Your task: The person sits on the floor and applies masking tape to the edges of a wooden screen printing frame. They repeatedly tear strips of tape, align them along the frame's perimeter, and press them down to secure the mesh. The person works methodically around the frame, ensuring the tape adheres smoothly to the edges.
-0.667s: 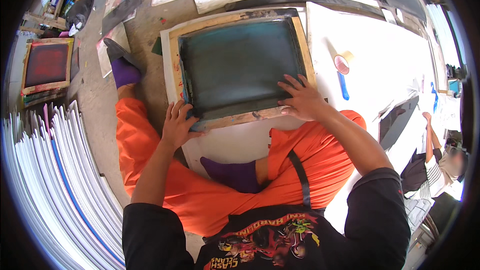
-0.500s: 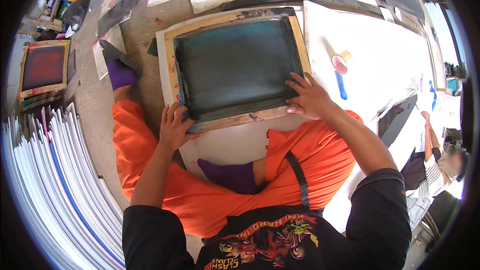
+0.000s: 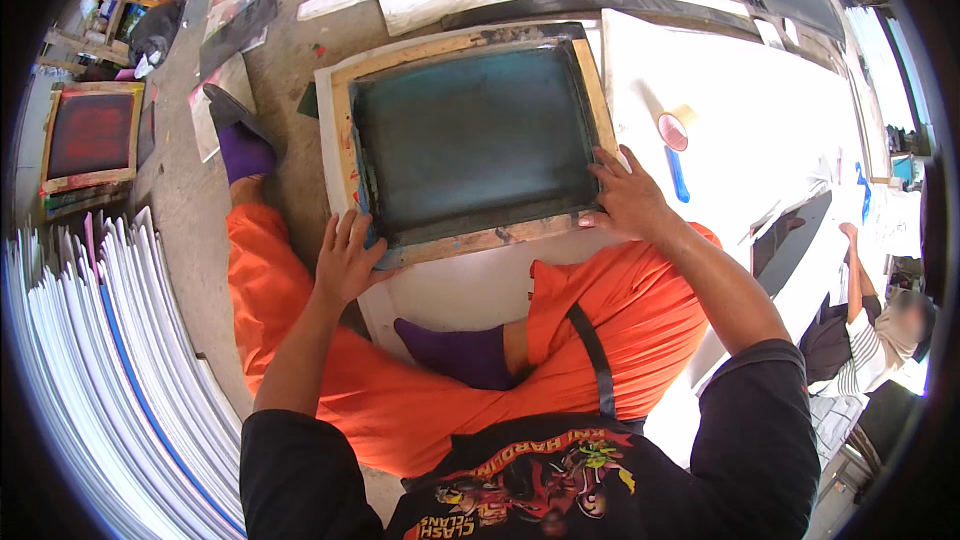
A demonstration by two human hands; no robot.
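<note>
A screen-printing frame [image 3: 490, 239] with wooden bars and a dark teal mesh [image 3: 470, 130] lies on a white board [image 3: 440, 290] in front of my crossed legs. My left hand [image 3: 348, 258] grips its near left corner, fingers bent over the wood beside a patch of blue. At the near right corner, my right hand [image 3: 632, 198] holds the frame, with its fingers along the right bar and its thumb at the near bar. What lies under the mesh is hidden.
Right of the frame, a tape roll [image 3: 674, 130] and a blue slim tool [image 3: 677, 175] lie on a white sheet [image 3: 740, 90]. Another red-meshed frame [image 3: 92, 135] is at far left, above stacked white sheets [image 3: 120, 380]. A co-worker [image 3: 850, 335] sits at far right.
My right hand has slid outward, its fingers drawn back from the mesh to the frame's right edge. My left hand keeps its place at the near left corner.
</note>
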